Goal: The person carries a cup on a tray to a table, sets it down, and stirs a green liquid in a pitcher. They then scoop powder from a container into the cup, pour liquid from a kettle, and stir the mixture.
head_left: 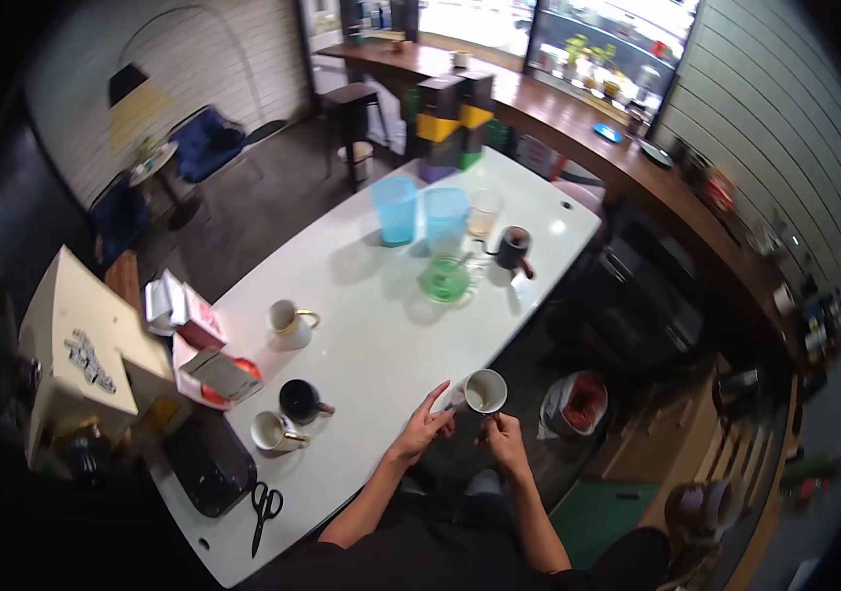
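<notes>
The white mug [485, 391] is just off the table's [371, 394] long near edge, mouth up, handle toward the body. The right hand [507, 443] curls its fingers around that handle. The left hand [427, 430], open and empty, has its fingers beside the mug's left wall; I can't tell whether they touch.

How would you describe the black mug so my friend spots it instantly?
Find the white table, then the black scissors at its near end. Just beyond them, two mugs stand close together. The black mug is the dark one; its neighbour, a white mug, has a gold handle.
</notes>
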`<state>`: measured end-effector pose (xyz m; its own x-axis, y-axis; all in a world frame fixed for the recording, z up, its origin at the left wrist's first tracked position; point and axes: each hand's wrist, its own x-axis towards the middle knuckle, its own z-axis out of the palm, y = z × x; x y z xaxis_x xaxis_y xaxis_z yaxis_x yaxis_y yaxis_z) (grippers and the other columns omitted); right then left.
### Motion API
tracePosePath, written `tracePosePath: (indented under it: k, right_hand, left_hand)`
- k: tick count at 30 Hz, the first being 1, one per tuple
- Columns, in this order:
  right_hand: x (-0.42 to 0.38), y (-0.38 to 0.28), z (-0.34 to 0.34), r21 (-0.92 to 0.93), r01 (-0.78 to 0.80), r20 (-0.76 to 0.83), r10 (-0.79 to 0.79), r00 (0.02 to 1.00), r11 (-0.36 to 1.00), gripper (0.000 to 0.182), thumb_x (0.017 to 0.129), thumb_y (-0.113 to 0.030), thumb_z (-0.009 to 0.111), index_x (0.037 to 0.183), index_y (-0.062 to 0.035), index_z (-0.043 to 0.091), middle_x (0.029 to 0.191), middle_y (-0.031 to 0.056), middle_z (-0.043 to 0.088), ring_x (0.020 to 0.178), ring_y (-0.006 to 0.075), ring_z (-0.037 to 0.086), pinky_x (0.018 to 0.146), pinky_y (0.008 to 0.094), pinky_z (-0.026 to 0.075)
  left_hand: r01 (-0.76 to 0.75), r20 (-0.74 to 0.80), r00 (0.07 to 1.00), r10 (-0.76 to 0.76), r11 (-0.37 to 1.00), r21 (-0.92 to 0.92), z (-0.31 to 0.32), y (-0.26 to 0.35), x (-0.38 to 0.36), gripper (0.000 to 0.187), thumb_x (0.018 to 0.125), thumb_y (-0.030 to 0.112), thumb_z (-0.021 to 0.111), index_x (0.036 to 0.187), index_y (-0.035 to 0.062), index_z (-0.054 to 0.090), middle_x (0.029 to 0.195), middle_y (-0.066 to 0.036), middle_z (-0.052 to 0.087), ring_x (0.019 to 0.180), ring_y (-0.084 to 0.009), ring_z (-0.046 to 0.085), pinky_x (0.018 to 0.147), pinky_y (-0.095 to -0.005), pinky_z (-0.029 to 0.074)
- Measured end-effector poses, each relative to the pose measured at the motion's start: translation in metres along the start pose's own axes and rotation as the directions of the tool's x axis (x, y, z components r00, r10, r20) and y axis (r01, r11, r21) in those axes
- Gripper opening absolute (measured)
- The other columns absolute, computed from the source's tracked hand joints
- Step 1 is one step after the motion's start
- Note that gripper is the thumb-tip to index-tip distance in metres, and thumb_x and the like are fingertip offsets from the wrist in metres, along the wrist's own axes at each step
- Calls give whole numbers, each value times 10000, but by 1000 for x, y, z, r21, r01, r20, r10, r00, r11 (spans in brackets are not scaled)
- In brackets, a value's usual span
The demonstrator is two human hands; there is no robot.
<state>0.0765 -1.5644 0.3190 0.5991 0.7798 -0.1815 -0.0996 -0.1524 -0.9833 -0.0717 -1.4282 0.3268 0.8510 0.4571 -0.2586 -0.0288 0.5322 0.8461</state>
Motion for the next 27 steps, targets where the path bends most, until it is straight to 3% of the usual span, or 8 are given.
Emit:
tracePosePath:
  k: [4, 6, 7, 12, 18, 25, 27]
  right_hand:
    - [37, -5, 35, -138, 65, 241, -30, 970, 988, 332, 1057, -158, 501, 780, -5, 601, 627, 52, 627, 567, 118, 621, 537, 273, 497]
    - [54, 0, 48, -258, 39, 298, 41, 954, 965, 339, 1058, -169, 501, 782, 2, 600, 629, 48, 624, 575, 110, 618, 545, 274, 493]
    - [64, 3, 53, -240, 35, 346, 51, 937, 970, 344, 1061, -177, 497, 785, 5, 595, 632, 42, 621, 581, 108, 616, 558, 282, 500]
    - [107, -11, 68, -285, 73, 550, 101, 829, 956, 323, 1056, -156, 480, 801, 14, 584, 642, 48, 632, 594, 123, 632, 567, 287, 511]
    - [156, -29, 80, -309, 253, 760, 78, 646, 917, 291, 1047, -157, 476, 858, 29, 596, 651, 80, 647, 585, 140, 627, 577, 316, 508]
    - [191, -44, 102, -276, 376, 899, 99, 426, 885, 300, 1058, -208, 490, 910, 26, 605, 654, 99, 621, 611, 161, 613, 596, 350, 495]
    - [195, -48, 112, -334, 400, 895, 154, 419, 854, 336, 1056, -279, 471, 972, 15, 611, 729, 201, 653, 712, 348, 684, 688, 429, 516]
  left_hand:
    - [-106, -104, 990, 96, 989, -99, -27, 8, -12, 714, 1015, 152, 613, 1616, 197, 230, 860, -43, 645, 785, -97, 601, 700, -264, 501]
    - [-108, -165, 981, 99, 993, -49, -39, 17, -18, 701, 1013, 128, 601, 1612, 188, 242, 886, -52, 651, 798, -103, 607, 692, -269, 504]
    - [-83, -190, 978, 83, 997, 6, -43, 22, -20, 688, 1010, 104, 588, 1608, 180, 255, 911, -62, 658, 810, -109, 613, 685, -274, 506]
    - [-157, -372, 921, 114, 984, -88, -52, 33, -9, 648, 1001, 47, 554, 1588, 132, 296, 998, -75, 647, 843, -127, 618, 690, -281, 515]
    - [-316, -568, 795, 212, 945, -90, -47, 35, 11, 613, 1002, 21, 533, 1571, 70, 310, 1098, -100, 652, 894, -155, 651, 755, -328, 539]
    - [-459, -741, 609, 284, 887, -38, -34, 39, 17, 528, 1025, 88, 552, 1525, 78, 380, 1143, -83, 646, 997, -156, 663, 867, -333, 581]
    - [-521, -785, 522, 333, 853, 16, -32, 35, 16, 531, 1034, 136, 565, 1529, 87, 380, 1187, -88, 646, 1023, -158, 668, 903, -345, 576]
